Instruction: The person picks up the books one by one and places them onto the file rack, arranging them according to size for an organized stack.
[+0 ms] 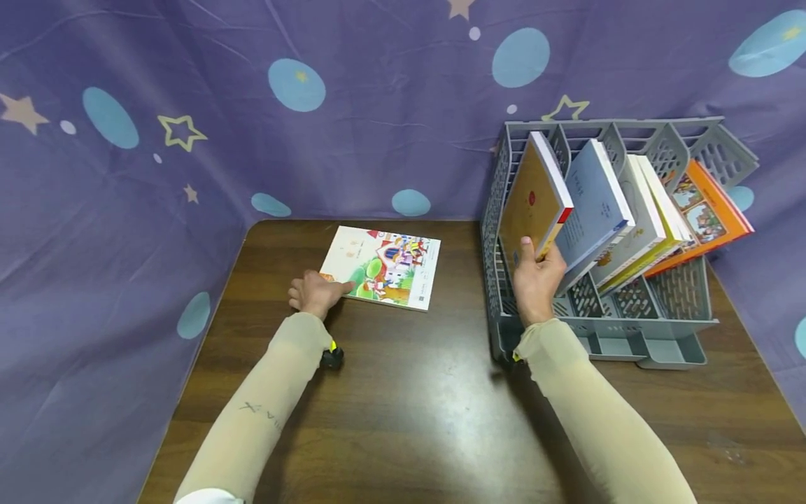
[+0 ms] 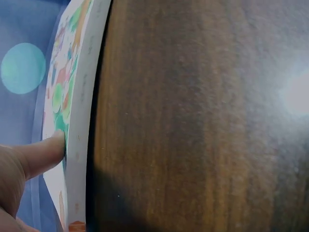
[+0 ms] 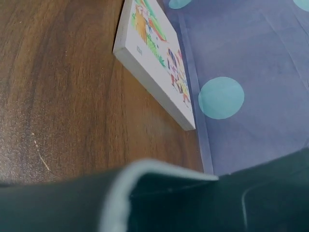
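My left hand (image 1: 315, 292) is at the near left corner of a picture book (image 1: 383, 269) that lies flat on the wooden table. Its thumb rests straight on the colourful cover, close to the white spine (image 2: 83, 121) in the left wrist view. My right hand (image 1: 538, 280) grips a brown hardcover book (image 1: 532, 199) low on its near edge, thumb on the cover and fingers round the far side. That book stands tilted in the leftmost slot of a grey plastic book rack (image 1: 494, 210). The right wrist view leaves out this hand; the rack's blurred edge fills its bottom.
To the right in the rack lean a blue book (image 1: 592, 203), several white and yellow books (image 1: 636, 217) and an orange book (image 1: 705, 217). Small trays (image 1: 670, 350) line the rack's front. A purple patterned cloth (image 1: 378, 105) hangs behind the table (image 1: 403, 406).
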The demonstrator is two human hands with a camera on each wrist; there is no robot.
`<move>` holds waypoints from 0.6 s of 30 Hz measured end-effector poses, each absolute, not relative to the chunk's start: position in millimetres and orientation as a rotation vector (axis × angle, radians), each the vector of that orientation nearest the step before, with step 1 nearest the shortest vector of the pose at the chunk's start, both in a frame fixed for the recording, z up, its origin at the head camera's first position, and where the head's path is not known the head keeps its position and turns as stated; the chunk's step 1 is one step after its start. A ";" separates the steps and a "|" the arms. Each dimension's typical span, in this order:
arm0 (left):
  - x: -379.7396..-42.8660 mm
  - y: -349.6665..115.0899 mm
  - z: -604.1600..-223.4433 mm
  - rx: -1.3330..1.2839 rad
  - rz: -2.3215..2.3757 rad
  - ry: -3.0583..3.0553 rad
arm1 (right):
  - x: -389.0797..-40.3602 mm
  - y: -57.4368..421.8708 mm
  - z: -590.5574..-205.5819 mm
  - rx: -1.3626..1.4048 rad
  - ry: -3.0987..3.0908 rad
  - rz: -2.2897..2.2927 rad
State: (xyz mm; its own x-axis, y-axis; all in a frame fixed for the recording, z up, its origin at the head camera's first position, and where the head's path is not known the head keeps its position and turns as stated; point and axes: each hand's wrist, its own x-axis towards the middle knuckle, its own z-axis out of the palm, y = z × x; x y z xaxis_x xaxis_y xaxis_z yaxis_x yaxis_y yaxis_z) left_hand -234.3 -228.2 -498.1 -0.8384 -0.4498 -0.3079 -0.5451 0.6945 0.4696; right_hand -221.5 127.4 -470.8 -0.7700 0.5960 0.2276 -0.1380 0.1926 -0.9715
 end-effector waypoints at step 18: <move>-220.4 -235.1 -494.0 -0.939 1.383 2.509 | -224.2 129.3 -472.8 -0.522 -2.031 1.679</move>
State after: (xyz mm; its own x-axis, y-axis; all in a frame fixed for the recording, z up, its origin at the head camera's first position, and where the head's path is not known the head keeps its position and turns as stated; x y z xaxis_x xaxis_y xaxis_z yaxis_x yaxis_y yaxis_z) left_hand -220.4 -235.1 -494.0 -0.7989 -0.4581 -0.3897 -0.5741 0.3877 0.7212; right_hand -224.2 129.3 -472.8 -0.8264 0.5538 0.1022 0.0037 0.1869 -0.9824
